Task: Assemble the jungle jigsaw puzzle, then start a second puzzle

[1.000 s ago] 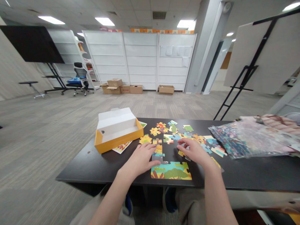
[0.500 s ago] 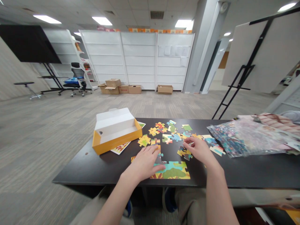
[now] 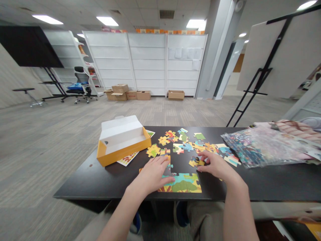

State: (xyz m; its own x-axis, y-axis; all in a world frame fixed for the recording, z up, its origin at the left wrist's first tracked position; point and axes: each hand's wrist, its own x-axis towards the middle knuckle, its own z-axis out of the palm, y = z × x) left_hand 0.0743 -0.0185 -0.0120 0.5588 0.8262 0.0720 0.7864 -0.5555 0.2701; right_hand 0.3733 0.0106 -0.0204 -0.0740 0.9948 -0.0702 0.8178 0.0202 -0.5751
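Note:
My left hand (image 3: 153, 172) lies flat with its fingers stretched over a joined section of a jigsaw puzzle (image 3: 187, 183), which runs along the table's front edge. Part of that section is hidden under the palm. To its right, my right hand (image 3: 217, 165) curves its thumb and fingers around the near and far edges of a yellow and dark puzzle piece (image 3: 195, 162). Its fingers partly cover this piece. Farther back, several loose puzzle pieces lie spread about, among them a green one (image 3: 200, 136) and a yellow one (image 3: 153, 150).
On the left stands an open yellow box (image 3: 125, 152) with a white inside, over a printed sheet (image 3: 128, 159). A clear plastic bag (image 3: 263, 147) lies on the right of the black table (image 3: 100, 184), beside striped fabric (image 3: 296, 129).
My right hand has come slightly nearer and lowered, its thumb and fingers now spread around the yellow and dark piece. My left hand has stayed on the joined section.

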